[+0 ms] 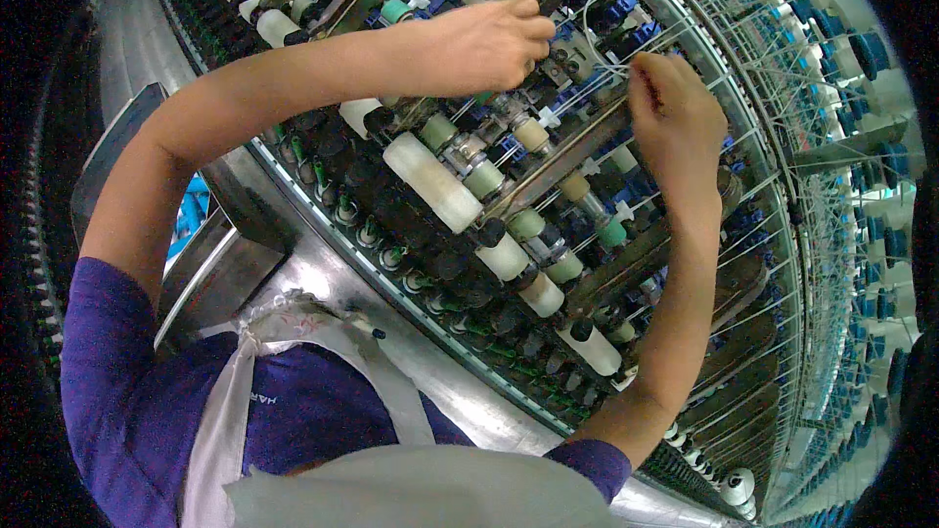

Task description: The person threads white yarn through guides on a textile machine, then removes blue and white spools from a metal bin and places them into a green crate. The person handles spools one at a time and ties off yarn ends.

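Two bare hands work over a round loom's ring of white bobbins (432,181). Left hand (489,44), fingers curled together, presses among blue thread guides (626,10). Right hand (675,117) pinches a thin white yarn (611,66) just beside it, above green-capped spools (528,225).

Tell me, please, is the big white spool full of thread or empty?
Full: the big white spool is thick with pale thread along its whole length.
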### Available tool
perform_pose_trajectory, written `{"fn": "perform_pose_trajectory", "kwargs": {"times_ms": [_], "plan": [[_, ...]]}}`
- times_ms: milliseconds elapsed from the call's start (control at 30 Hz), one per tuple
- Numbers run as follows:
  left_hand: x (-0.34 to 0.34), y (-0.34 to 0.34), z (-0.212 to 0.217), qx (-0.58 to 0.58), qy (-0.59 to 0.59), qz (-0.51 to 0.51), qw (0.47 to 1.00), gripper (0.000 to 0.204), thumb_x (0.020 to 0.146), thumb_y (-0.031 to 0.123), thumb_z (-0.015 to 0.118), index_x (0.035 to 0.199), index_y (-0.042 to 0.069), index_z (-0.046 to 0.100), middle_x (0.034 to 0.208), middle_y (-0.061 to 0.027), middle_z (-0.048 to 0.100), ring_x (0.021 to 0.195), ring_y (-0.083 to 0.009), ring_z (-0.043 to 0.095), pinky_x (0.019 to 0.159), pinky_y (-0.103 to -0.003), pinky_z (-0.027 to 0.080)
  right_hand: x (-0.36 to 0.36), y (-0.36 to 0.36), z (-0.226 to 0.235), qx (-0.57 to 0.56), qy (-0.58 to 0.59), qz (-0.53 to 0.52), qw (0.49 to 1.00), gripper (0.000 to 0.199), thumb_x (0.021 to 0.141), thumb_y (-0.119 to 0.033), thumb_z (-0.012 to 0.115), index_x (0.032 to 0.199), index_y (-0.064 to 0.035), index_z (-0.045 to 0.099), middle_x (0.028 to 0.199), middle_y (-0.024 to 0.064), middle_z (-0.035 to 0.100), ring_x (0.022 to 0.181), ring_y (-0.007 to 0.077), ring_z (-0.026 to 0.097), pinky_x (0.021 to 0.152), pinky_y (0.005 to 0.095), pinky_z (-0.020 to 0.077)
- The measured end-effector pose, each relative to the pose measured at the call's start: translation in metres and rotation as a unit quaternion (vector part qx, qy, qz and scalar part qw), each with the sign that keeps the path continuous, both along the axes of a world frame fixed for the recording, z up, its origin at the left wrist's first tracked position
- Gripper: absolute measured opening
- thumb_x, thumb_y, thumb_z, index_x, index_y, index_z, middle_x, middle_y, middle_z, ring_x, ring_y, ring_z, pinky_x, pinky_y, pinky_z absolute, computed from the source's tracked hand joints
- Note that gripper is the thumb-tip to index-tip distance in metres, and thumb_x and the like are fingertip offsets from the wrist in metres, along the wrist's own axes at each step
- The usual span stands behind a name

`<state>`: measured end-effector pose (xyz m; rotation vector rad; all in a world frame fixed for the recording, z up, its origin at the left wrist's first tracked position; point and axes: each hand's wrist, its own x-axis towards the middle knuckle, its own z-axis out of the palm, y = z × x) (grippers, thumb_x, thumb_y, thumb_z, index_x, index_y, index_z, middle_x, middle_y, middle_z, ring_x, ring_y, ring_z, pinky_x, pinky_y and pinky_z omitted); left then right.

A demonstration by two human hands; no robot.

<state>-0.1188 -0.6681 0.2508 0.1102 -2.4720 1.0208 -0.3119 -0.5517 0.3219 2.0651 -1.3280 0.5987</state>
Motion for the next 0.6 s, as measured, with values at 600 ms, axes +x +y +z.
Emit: {"fn": "perform_pose_trajectory", "kwargs": {"times_ms": [600], "plan": [[0.001,0.0,-0.015,0.034,-0.001,0.052,0.998,0.009,0.061,0.015,0.06,0.058,0.01,0.066,0.07,-0.002,0.06,0.099,-0.0194,0.051,0.099,-0.034,0.032,0.033,-0.088,-0.02,0.226,0.092,-0.086,0.966,0.015,0.077,-0.011,0.058,0.084,-0.0048,0.069,0.086,0.0179,0.067,0.083,0.0339,0.066,0.07,0.044,0.0542]]}}
